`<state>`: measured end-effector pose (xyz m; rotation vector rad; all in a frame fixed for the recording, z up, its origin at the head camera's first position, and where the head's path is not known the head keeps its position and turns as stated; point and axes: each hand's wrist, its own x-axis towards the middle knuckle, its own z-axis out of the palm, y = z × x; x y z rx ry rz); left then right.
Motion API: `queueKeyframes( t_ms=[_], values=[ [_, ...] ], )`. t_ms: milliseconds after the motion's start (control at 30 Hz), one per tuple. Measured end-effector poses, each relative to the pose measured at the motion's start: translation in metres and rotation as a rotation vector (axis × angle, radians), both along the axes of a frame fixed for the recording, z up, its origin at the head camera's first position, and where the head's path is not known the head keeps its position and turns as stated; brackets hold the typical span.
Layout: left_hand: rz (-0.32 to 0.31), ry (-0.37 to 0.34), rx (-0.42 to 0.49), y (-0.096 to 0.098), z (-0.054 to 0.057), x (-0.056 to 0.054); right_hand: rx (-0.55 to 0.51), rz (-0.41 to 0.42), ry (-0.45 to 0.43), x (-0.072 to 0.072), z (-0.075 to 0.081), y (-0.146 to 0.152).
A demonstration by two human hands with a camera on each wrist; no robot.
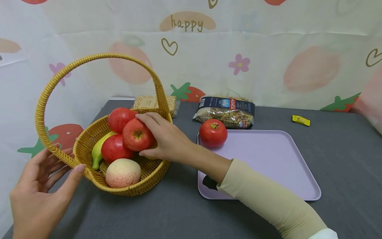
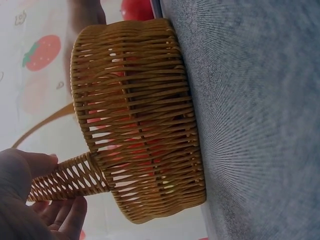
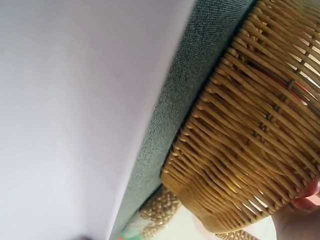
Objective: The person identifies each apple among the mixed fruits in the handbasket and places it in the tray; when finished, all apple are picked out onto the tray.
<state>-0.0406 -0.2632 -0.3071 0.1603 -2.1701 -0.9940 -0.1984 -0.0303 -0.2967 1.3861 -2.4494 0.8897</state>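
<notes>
My left hand (image 1: 41,189) holds the base of the handle of a yellow wicker basket (image 1: 149,179), thumb on one side and fingers on the other, as the left wrist view shows. Inside the basket my right hand (image 1: 167,137) grips a red apple (image 1: 135,134), fingers over its top and thumb low at its side. Around that apple lie another red apple (image 1: 119,117) behind, a darker red apple (image 1: 114,149) at its left, a yellow-green banana (image 1: 98,151) partly hidden under the fruit, and a pale pink peach (image 1: 123,173) at the front.
Right of the basket a lilac tray (image 1: 268,159) lies on the grey table, with a red apple (image 1: 213,133) at its back left corner. Behind stand a bag labelled AGNESI (image 1: 226,111) and a clear pack of grains (image 1: 147,102). A small yellow packet (image 1: 300,120) lies back right.
</notes>
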Motion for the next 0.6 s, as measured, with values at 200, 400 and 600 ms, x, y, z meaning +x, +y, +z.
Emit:
queueKeyframes(
  t_ms=[200,400,600],
  values=[
    [-0.001,-0.001,-0.003,0.0003,0.0007,0.0001,-0.029,0.000,-0.012,0.0004,-0.0017,0.0014],
    [-0.001,-0.002,-0.010,0.0001,0.0008,-0.0003,-0.055,0.004,-0.040,0.0008,-0.0019,0.0029],
    [-0.007,0.001,-0.010,-0.0010,0.0000,-0.0004,-0.069,-0.003,-0.095,0.0020,0.0003,0.0080]
  ],
)
